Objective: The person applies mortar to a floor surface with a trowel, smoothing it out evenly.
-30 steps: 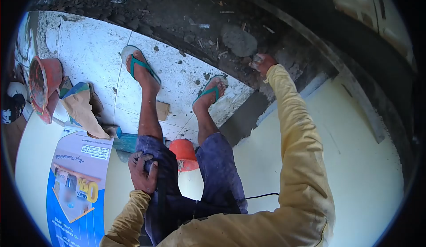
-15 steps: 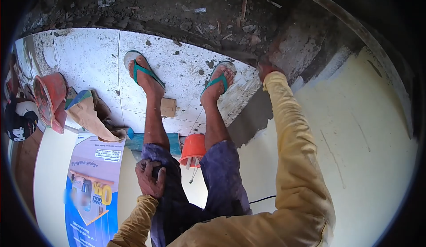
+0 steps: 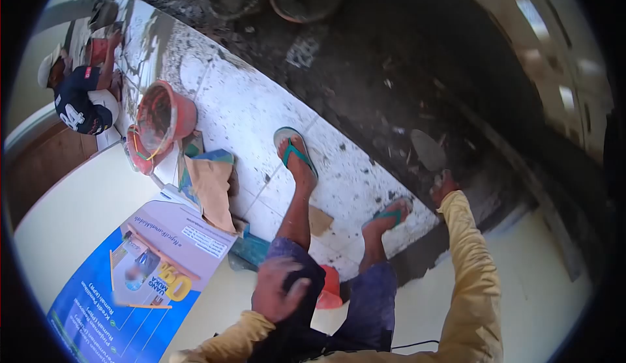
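Note:
My right hand [image 3: 445, 187] grips a trowel [image 3: 428, 150], its pale rounded blade pointing away over the dark dirt strip [image 3: 365, 96] past the tile edge. The trowel's handle is hidden inside the fist. Close over my knee, my left hand [image 3: 280, 290] is slightly blurred, with thumb and fingers apart and nothing in it. My feet, in green flip-flops [image 3: 301, 156], stand on the white tiles [image 3: 244, 112], which are spattered with mortar.
A red bucket [image 3: 186, 115] and torn paper bag [image 3: 210, 190] stand left, near a printed banner [image 3: 140, 259]. Another person [image 3: 85, 99] crouches beyond by a small red bucket [image 3: 98, 51]. An orange bucket [image 3: 330, 288] sits between my legs. A long board [image 3: 515, 154] lies right.
The view has swung left, bringing the crouching person and large buckets into sight. My left hand has lifted and uncurled from my knee. The trowel in my right hand now shows.

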